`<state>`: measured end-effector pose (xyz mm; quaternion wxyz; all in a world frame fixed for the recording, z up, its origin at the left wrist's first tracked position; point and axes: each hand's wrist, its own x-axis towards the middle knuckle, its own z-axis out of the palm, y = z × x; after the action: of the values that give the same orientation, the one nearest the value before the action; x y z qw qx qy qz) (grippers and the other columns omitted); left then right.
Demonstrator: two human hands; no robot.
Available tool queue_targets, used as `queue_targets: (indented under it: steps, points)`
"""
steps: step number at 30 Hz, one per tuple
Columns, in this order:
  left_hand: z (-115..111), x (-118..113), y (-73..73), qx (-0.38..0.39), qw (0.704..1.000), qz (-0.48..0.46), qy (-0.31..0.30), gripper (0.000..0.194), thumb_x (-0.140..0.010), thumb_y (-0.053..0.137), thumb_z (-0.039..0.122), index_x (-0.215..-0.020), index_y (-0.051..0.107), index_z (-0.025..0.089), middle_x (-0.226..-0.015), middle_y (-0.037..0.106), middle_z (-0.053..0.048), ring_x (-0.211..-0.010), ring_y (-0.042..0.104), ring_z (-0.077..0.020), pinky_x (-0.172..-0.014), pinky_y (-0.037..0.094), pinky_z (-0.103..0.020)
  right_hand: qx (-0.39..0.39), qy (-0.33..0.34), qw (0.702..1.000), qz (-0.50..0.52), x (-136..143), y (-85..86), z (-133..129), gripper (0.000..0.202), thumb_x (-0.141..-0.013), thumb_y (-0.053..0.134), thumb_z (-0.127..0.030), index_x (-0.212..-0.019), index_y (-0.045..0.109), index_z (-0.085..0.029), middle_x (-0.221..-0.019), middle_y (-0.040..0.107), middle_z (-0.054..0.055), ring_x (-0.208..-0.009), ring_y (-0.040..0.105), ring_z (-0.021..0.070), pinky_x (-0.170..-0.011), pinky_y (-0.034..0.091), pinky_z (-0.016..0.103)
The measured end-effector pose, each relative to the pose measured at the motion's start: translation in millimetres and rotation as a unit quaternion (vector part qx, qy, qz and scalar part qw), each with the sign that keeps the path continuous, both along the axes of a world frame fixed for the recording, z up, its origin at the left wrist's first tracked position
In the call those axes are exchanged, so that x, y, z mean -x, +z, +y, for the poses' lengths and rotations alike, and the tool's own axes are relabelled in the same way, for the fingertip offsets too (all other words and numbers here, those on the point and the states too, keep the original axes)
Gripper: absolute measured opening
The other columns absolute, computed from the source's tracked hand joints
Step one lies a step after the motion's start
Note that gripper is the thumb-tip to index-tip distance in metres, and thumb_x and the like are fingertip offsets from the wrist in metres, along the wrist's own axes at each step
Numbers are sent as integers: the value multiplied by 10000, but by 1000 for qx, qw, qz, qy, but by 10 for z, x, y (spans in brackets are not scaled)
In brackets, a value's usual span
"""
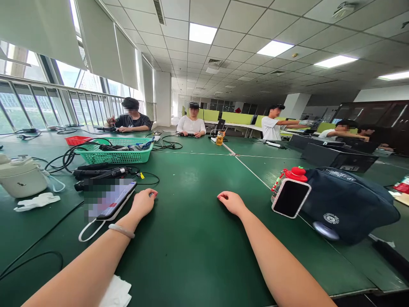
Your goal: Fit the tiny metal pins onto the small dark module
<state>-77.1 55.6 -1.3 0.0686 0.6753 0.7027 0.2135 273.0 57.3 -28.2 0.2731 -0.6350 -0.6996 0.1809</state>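
My left hand (143,202) rests on the green table (188,238), its fingers curled in and nothing visible in them. A phone (116,198) with a lit screen lies right beside it, with a white cable looped at its lower end. Across the table from it, my right hand (232,202) is also loosely closed on the surface, thumb near the forefinger, and no object shows in it. Nearest on that side is a phone (291,198) with a dark screen and a glittery edge, leaning against a bottle with a red lid (296,174).
A green basket (116,157) holds cables and tools, with black devices (102,172) before it. A white pot (21,175) and tissues (115,292) are at left. A dark blue bag (348,200) stands at right. Several people sit or stand around the tables.
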Motion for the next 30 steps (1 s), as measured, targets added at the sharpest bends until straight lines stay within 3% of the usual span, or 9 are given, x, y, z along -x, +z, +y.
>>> queue_targets:
  steps: [4,8,11,15,19,23,25,27,30]
  points:
    - [-133,-308,-8,20,992,-74,-100,285,-787,416,308,-946,628,201,-793,655,-8,-701,575,-149,-635,416,-212,0,0,1000,-5,14,0,8,183,-780,491,-308,-812,651,-226,-824,655,0,-726,571,142,-623,397,240]
    - [-343,-626,25,61,936,-211,-275,297,-761,458,370,-923,634,194,-771,603,-2,-659,508,-134,-625,400,-219,-1,1,1000,-11,23,7,7,178,-782,494,-303,-817,650,-225,-822,657,-1,-720,571,141,-619,395,241]
    - [-416,-690,38,55,924,-241,-292,284,-761,469,375,-925,631,209,-854,596,-11,-720,509,-136,-684,401,-228,-1,3,1000,-16,27,15,0,180,-786,493,-303,-821,652,-226,-834,657,-1,-728,574,137,-619,399,235]
    - [-406,-643,23,102,914,-279,-278,330,-765,475,412,-955,613,181,-709,559,7,-645,486,-124,-637,393,-226,-2,1,1000,-23,23,12,-8,174,-788,496,-293,-810,654,-225,-812,658,-2,-711,577,134,-618,410,234]
    - [-409,-639,16,147,881,-327,-308,354,-774,484,425,-983,602,165,-779,566,-7,-707,489,-123,-666,392,-219,-18,-13,999,-34,63,109,-59,174,-784,496,-263,-823,655,-204,-808,654,20,-708,583,149,-634,434,253]
    - [-425,-659,15,168,860,-355,-326,358,-772,502,431,-980,597,155,-807,570,-18,-743,491,-129,-693,394,-227,-124,-19,991,-44,420,555,-241,305,-839,402,-238,-1098,558,-192,-1132,566,55,-1034,506,173,-890,386,307]
    - [-425,-658,14,171,855,-366,-325,359,-767,512,432,-978,594,153,-811,569,-19,-747,489,-131,-700,393,-232,-265,100,952,-113,728,888,-349,363,-835,417,-211,-1188,496,-183,-1270,473,60,-1179,392,177,-996,299,325]
    - [-424,-653,14,169,854,-370,-324,357,-764,517,430,-978,593,153,-822,568,-21,-757,485,-134,-712,389,-238,-331,203,897,-211,1006,1228,-405,461,-821,445,-187,-1280,404,-202,-1378,347,37,-1282,242,191,-1049,212,372]
    - [-425,-646,18,169,857,-361,-326,356,-766,513,431,-972,593,152,-820,560,-18,-759,475,-135,-717,379,-241,-321,153,864,-356,1112,1660,-323,462,-794,467,-141,-1255,445,-144,-1390,322,83,-1295,203,257,-1047,150,473]
